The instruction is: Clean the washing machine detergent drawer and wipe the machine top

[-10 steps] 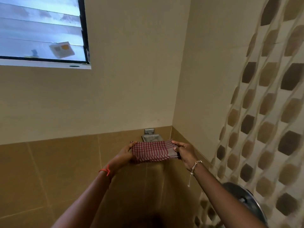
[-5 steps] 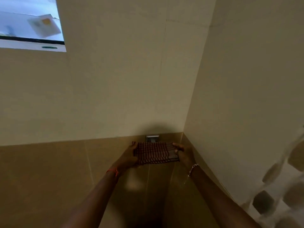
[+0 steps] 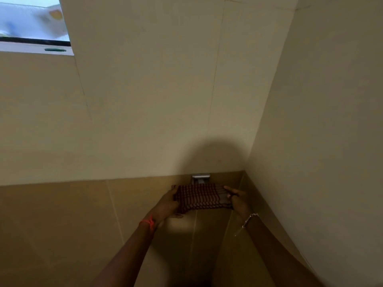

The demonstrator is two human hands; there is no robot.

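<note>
A folded red-and-white checked cloth [image 3: 200, 197] is stretched between both hands, held up close to the tiled wall corner. My left hand [image 3: 166, 204] grips its left end; a red thread circles that wrist. My right hand [image 3: 238, 200] grips its right end; a silver bracelet hangs on that wrist. Just above and behind the cloth a small metal wall fitting [image 3: 200, 177] sticks out of the wall. The washing machine and its detergent drawer are not in view.
Brown tiles [image 3: 62, 224] cover the lower wall and cream tiles the upper part. The side wall [image 3: 321, 141] closes in on the right. A window [image 3: 31, 23] with a sill is at the top left.
The view has swung left and closer to the corner; the patterned wall and dark round object at the right have left the frame. Both hands still hold the cloth by the fitting.
</note>
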